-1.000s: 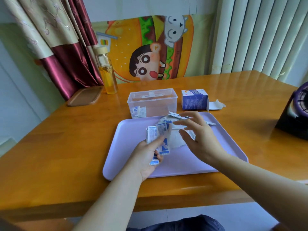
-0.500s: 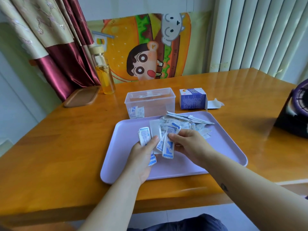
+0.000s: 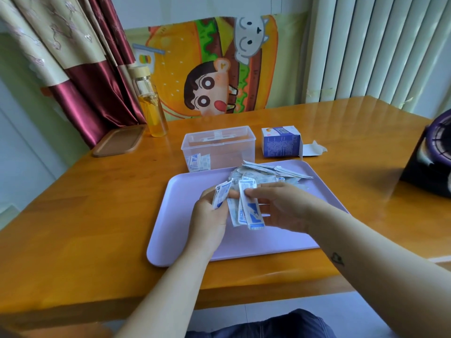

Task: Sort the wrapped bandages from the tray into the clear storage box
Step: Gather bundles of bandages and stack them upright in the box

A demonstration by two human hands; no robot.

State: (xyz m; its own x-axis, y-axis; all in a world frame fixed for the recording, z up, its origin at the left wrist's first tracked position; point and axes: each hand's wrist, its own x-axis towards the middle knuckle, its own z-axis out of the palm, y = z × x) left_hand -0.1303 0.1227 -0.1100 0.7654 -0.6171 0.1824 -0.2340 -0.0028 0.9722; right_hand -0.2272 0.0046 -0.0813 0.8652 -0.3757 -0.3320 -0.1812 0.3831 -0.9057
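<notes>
At the far left of the wooden worktop (image 3: 85, 215) lies a flat brown lid (image 3: 117, 143), and just beside it stands a glass bottle (image 3: 152, 111) of yellow liquid. Further right is the clear storage box (image 3: 218, 148), open at the top, with a few wrapped bandages (image 3: 197, 162) leaning upright in its near left corner.

In front of the box lies the lilac tray (image 3: 170, 228). Over it, the left hand (image 3: 210, 215) curls its fingers round a small stack of wrappers (image 3: 220, 195), their long axis tilted away from the person. Touching it, the right hand (image 3: 280, 207) pinches several more strips (image 3: 251, 211) by their far ends, so that they point lengthwise back toward the person.

All are narrow white paper sleeves with blue print; the writing is too small to read. A loose pile (image 3: 268, 170) of them lies every which way at the tray's far edge. Behind the tray's right corner sits a blue carton (image 3: 280, 142), flap open, its print illegible. A dark fan (image 3: 429, 162) stands at the right edge.
</notes>
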